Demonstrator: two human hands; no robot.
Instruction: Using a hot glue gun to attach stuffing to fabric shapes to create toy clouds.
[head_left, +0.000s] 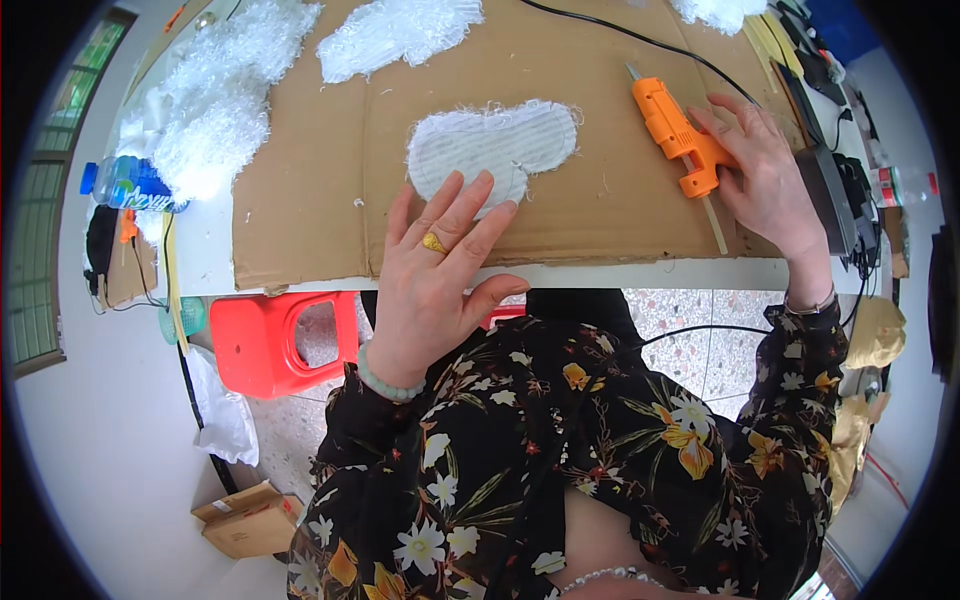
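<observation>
A white fabric piece with a frayed edge and a rounded, two-lobed outline [490, 140] lies flat on a brown cardboard sheet [320, 190]. My left hand [440, 255] rests with fingers stretched out over its near edge, a gold ring on one finger. To the right, an orange hot glue gun [668, 125] lies with its nozzle pointing away and a glue stick [715, 225] coming out of its back end. The fingers and thumb of my right hand [765, 170] curl about its handle, and the palm hides the handle's end.
Shredded white fibre [220, 100] is heaped at the left beside a bottle with a blue cap [130, 183]. Another white fuzzy piece [400, 38] lies at the far side. A black cable [640, 35] crosses the back right. Below the table edge stands a red stool [255, 345].
</observation>
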